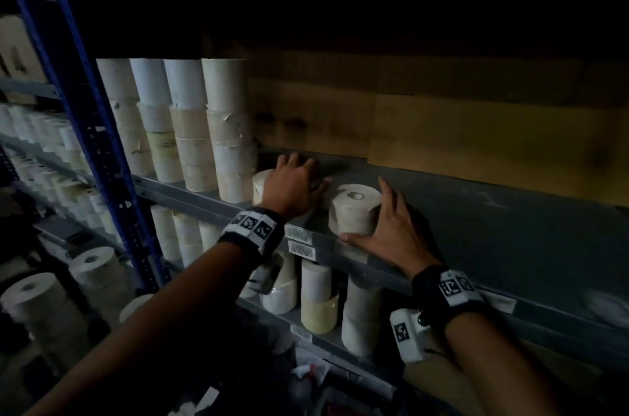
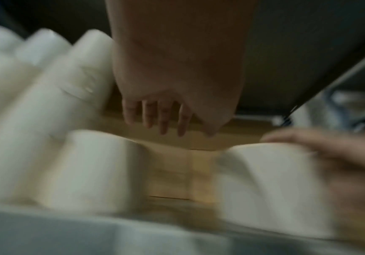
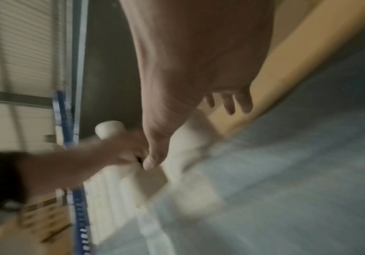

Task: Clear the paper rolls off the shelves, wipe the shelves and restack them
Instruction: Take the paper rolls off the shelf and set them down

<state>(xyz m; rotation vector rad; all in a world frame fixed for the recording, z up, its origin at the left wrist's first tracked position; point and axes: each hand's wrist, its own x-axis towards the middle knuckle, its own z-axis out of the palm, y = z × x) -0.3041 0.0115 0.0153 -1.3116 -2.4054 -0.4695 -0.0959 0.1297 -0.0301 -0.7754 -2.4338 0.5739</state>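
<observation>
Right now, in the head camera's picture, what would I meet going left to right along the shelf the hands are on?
Blue upright post → tall stacks of paper rolls → single roll under the left hand → left hand → single roll → right hand → bare grey shelf.

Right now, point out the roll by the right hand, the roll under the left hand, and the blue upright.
Roll by the right hand (image 1: pixel 352 213): head view, on its front side wall.
Roll under the left hand (image 1: pixel 260 184): head view, on its exposed left side.
Blue upright (image 1: pixel 102 143): head view, on its perforated face.
</observation>
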